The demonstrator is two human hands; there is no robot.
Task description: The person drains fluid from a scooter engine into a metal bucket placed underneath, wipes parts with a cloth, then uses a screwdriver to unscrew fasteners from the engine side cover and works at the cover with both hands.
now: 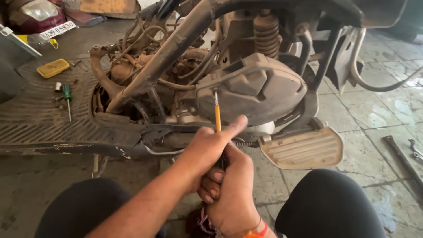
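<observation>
A stripped, dusty scooter stands in front of me, its grey plastic engine-side cover (255, 88) facing me. An orange-shafted screwdriver (217, 117) points up, its tip against the lower left of that cover. Both hands wrap around its hidden handle. My left hand (207, 150) is the upper one, with the thumb stretched out toward the cover. Just below it, my right hand (229, 194) is closed around the handle and wears an orange band at the wrist. My two knees in black frame the bottom of the view.
A ribbed footrest (304, 147) juts out to the right of my hands. On the scooter's footboard (31, 114) lie a green screwdriver (67, 94) and a yellow box (53, 68). Metal tools (403, 158) lie on the tiled floor at right. Hoses and a coil spring (266, 33) crowd the engine bay.
</observation>
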